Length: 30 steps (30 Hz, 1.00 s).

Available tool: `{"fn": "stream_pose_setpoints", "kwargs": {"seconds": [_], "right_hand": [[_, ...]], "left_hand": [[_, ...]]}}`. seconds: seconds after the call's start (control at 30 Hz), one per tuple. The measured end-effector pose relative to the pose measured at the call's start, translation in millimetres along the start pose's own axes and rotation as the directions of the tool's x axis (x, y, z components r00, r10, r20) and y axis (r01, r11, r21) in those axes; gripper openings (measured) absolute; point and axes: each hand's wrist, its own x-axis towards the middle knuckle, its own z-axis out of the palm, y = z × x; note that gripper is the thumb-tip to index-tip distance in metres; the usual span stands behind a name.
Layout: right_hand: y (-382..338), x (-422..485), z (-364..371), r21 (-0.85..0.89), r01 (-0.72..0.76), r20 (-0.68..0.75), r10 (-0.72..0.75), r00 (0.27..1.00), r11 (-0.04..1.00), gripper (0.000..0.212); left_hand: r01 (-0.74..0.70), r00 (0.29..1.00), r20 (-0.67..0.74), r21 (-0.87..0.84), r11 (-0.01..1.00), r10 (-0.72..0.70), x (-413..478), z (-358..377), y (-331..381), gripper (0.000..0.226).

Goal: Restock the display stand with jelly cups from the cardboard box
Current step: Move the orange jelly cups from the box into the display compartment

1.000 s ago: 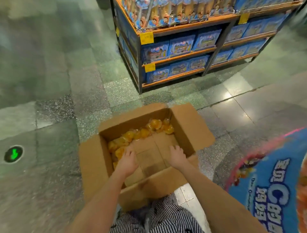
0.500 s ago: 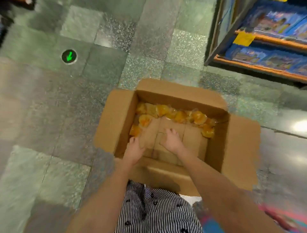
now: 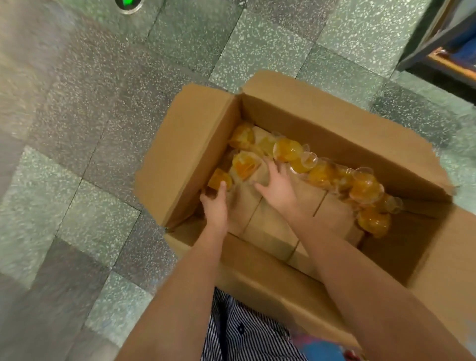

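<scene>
Here, in the head view, an open cardboard box (image 3: 334, 116) is sitting on the green speckled floor (image 3: 77, 180). It is filling the centre and right of the frame, and its flaps are standing outward. Inside it, orange jelly cups (image 3: 322, 172) are lying in a loose row along the far wall, from the upper left of the interior down toward the right end. A few more are lying at the left end.

The left hand (image 3: 215, 206) is reaching into the left end of the box. Its fingers are straight, gripping nothing, and one fingertip is touching the nearest cup (image 3: 217, 179). The right hand (image 3: 279, 185) is lying flat on the brown cardboard bottom with the fingers spread, also holding nothing; its fingertips are resting just beside another cup (image 3: 244, 165).

A corner of the display stand (image 3: 443, 46) is showing at the upper right of the frame, well apart from the cups. Striped clothing (image 3: 244, 335) is showing at the bottom edge, and a round green mark (image 3: 127, 2) at the top edge.
</scene>
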Motion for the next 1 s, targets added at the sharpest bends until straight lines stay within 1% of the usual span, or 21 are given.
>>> {"fn": "stream_pose_setpoints", "kwargs": {"seconds": [0.07,0.13,0.23,0.33,0.47,0.57,0.77,0.87,1.0], "right_hand": [[2.8,9.4,7.3,0.02,-0.009,-0.071,0.01,0.997,1.0,0.071],[3.5,13.7,15.0,0.028,-0.023,-0.144,0.026,0.989,0.999,0.066],[3.6,13.1,28.9,0.114,-0.021,-0.192,0.043,0.98,0.993,0.064],[2.4,14.3,40.6,0.182,-0.009,-0.25,0.055,0.967,0.983,0.066],[3.7,18.5,50.2,0.169,-0.022,-0.279,0.069,0.958,0.985,0.076],[7.6,15.6,57.0,0.167,-0.016,-0.306,0.067,0.95,0.986,0.08],[-7.3,12.3,67.3,0.184,-0.102,-0.341,0.161,0.926,0.978,0.084],[-10.9,12.9,65.7,0.166,-0.134,-0.315,0.181,0.932,0.977,0.082],[-5.0,6.1,60.1,0.111,-0.105,-0.274,0.132,0.953,0.988,0.078]], "left_hand": [[0.059,0.998,-0.012,-0.125,0.99,-0.061,15.1,5.6,-3.7,0.085],[0.111,0.994,0.004,-0.272,0.956,-0.114,24.4,10.6,-7.8,0.085],[0.123,0.989,-0.015,-0.49,0.863,-0.15,29.8,23.0,-11.6,0.07],[0.109,0.983,-0.058,-0.59,0.8,-0.177,34.8,35.5,-7.4,0.067],[0.161,0.957,-0.074,-0.666,0.728,-0.28,47.1,45.4,7.0,0.075],[0.173,0.953,-0.073,-0.665,0.727,-0.293,50.9,45.3,9.5,0.075],[0.191,0.973,0.004,-0.566,0.802,-0.229,42.8,33.1,-5.7,0.065],[0.21,0.976,0.065,-0.504,0.838,-0.206,40.4,24.0,-10.1,0.062],[0.217,0.976,0.104,-0.42,0.881,-0.191,30.9,10.7,-15.5,0.061]]}}
